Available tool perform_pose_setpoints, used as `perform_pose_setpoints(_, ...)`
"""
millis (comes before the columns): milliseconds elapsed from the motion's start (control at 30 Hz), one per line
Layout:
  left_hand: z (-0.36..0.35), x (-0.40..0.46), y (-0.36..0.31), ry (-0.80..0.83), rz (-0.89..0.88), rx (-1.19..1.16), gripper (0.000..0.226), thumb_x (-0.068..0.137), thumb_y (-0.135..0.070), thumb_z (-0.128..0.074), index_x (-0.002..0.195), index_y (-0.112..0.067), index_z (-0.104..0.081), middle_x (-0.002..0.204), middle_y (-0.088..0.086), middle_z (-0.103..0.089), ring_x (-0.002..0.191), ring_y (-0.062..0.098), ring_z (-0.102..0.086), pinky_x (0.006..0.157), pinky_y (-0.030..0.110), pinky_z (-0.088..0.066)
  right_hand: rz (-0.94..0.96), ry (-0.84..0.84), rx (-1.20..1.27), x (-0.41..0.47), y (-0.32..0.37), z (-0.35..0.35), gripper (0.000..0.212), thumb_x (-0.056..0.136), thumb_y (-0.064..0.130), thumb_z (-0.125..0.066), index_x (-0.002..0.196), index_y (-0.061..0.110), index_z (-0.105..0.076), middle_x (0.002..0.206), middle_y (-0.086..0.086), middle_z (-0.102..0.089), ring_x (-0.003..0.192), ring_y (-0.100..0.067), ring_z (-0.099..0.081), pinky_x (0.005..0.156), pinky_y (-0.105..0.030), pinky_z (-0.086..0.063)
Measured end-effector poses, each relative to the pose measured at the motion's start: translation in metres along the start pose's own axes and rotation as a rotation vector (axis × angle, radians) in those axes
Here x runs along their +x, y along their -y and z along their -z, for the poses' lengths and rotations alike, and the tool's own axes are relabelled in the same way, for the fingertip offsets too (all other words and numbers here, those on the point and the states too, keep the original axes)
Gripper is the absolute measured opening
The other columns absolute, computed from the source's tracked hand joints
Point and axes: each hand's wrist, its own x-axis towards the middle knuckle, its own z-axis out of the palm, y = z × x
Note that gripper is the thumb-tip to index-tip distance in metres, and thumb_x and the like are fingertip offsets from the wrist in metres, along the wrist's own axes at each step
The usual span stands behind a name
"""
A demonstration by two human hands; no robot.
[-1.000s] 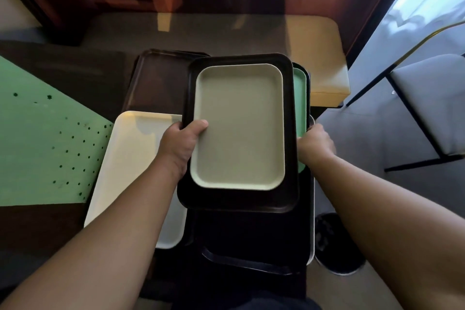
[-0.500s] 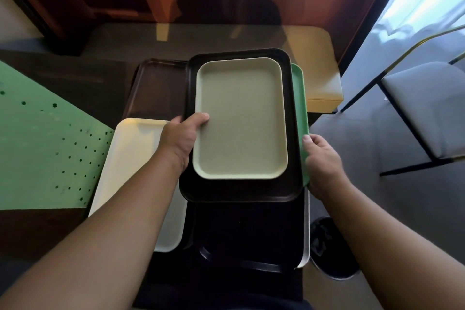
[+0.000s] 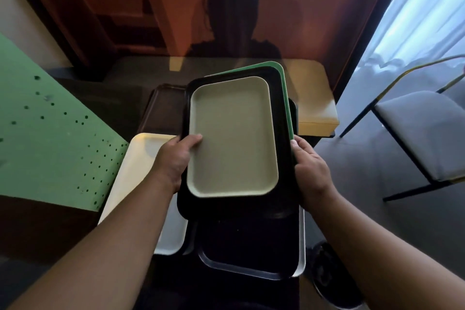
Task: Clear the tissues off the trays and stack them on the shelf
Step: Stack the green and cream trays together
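A pale beige tray (image 3: 232,138) lies on a black tray (image 3: 279,158), with a green tray (image 3: 285,90) under both, its far right edge showing. My left hand (image 3: 176,158) grips the stack's left edge, thumb on the beige tray. My right hand (image 3: 308,171) holds the right edge of the stack. The stack is tilted, rotated a little clockwise, above more trays: a black tray (image 3: 239,254) with a white one (image 3: 302,246) beneath it. No tissues are visible on any tray.
A cream tray (image 3: 136,171) and a dark brown tray (image 3: 161,108) lie to the left. Beyond is a yellow tabletop (image 3: 312,98) against a reddish glass wall. A green perforated panel (image 3: 45,133) is at left, a grey chair (image 3: 422,131) at right, a dark bin (image 3: 327,274) below.
My right hand took hold of the green tray and the stack's right side. The three-tray stack rose and swung, its far end turning to the right.
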Motion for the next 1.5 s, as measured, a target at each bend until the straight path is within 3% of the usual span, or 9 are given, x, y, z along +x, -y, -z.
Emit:
perform_pose_setpoints(100,0.014,-0.002,-0.003,-0.009,0.029,0.023,0.017,0.089,-0.019,-0.069,0.096,-0.005,-0.075,0.095,0.020,-0.077,0.076,0.032,-0.072,0.074,0.047,-0.062,-0.102,0.067,-0.041,-0.009,0.005,-0.010,0.069,0.087,0.074,-0.052,0.137,0.027,-0.061,0.133,-0.002,-0.069,0.127,-0.022,-0.063,0.110,-0.053,-0.044)
perform_pose_setpoints(233,0.028,0.000,-0.009,-0.040,0.073,0.026,0.021,0.087,-0.020,-0.068,0.098,-0.003,-0.075,0.100,0.023,-0.075,0.081,0.035,-0.070,0.084,0.056,-0.059,-0.176,0.202,-0.166,-0.011,0.008,-0.030,0.043,0.095,0.058,-0.056,0.109,0.021,-0.074,0.108,-0.005,-0.079,0.099,-0.023,-0.076,0.093,-0.044,-0.057)
perform_pose_setpoints(433,0.063,0.013,-0.010,0.121,0.114,0.115,0.036,0.094,-0.027,-0.065,0.125,-0.010,-0.067,0.112,0.016,-0.076,0.094,0.034,-0.074,0.071,0.038,-0.061,-0.076,-0.059,-0.585,-0.011,-0.007,-0.067,0.062,0.098,0.063,-0.044,0.096,0.008,-0.071,0.095,-0.007,-0.071,0.078,-0.014,-0.061,0.072,-0.034,-0.043)
perform_pose_setpoints(633,0.099,0.023,-0.016,0.119,0.028,0.270,0.046,0.089,-0.036,-0.070,0.127,-0.015,-0.056,0.110,0.011,-0.074,0.092,0.030,-0.074,0.081,0.046,-0.062,-0.208,-0.052,-0.384,-0.014,-0.027,-0.106,0.085,0.083,0.078,-0.052,0.130,0.009,-0.067,0.126,-0.007,-0.070,0.118,-0.028,-0.065,0.108,-0.044,-0.046)
perform_pose_setpoints(900,0.139,0.038,-0.038,0.113,-0.010,0.323,0.099,0.066,-0.075,-0.059,0.144,-0.015,-0.048,0.135,0.010,-0.063,0.118,0.031,-0.064,0.102,0.054,-0.051,-0.215,-0.051,-0.182,-0.009,-0.054,-0.150,0.039,0.076,0.020,-0.084,0.110,0.006,-0.070,0.089,-0.011,-0.080,0.077,-0.027,-0.078,0.073,-0.041,-0.064)
perform_pose_setpoints(1067,0.154,0.038,-0.043,0.106,-0.068,0.320,0.034,0.099,-0.031,-0.051,0.114,-0.004,-0.065,0.102,0.008,-0.069,0.095,0.019,-0.063,0.082,0.028,-0.051,-0.241,-0.089,-0.023,-0.018,-0.052,-0.153,0.023,0.090,0.013,-0.068,0.108,-0.001,-0.072,0.089,-0.015,-0.077,0.072,-0.027,-0.073,0.066,-0.033,-0.059)
perform_pose_setpoints(1200,0.161,0.035,-0.037,0.162,-0.073,0.418,0.073,0.080,-0.047,-0.058,0.145,-0.015,-0.050,0.131,0.008,-0.065,0.118,0.027,-0.061,0.105,0.048,-0.048,-0.434,0.044,0.038,-0.023,-0.052,-0.148,0.035,0.086,0.016,-0.059,0.115,-0.001,-0.070,0.100,-0.021,-0.076,0.078,-0.034,-0.072,0.067,-0.036,-0.059)
perform_pose_setpoints(1300,0.162,0.037,-0.030,0.172,-0.112,0.382,0.063,0.086,-0.048,-0.057,0.141,-0.018,-0.053,0.128,0.003,-0.065,0.121,0.026,-0.061,0.107,0.046,-0.046,-0.399,0.074,0.044,-0.021,-0.055,-0.147,0.041,0.082,0.013,-0.066,0.121,0.002,-0.067,0.104,-0.020,-0.075,0.080,-0.034,-0.072,0.066,-0.037,-0.060)
perform_pose_setpoints(1500,0.167,0.049,-0.007,0.043,-0.050,0.377,0.038,0.101,-0.040,-0.040,0.107,-0.016,-0.068,0.102,0.010,-0.070,0.094,0.027,-0.064,0.073,0.030,-0.051,-0.239,-0.013,0.075,-0.015,-0.063,-0.140,0.046,0.078,0.002,-0.070,0.124,-0.001,-0.062,0.116,-0.027,-0.072,0.100,-0.043,-0.069,0.079,-0.045,-0.060)
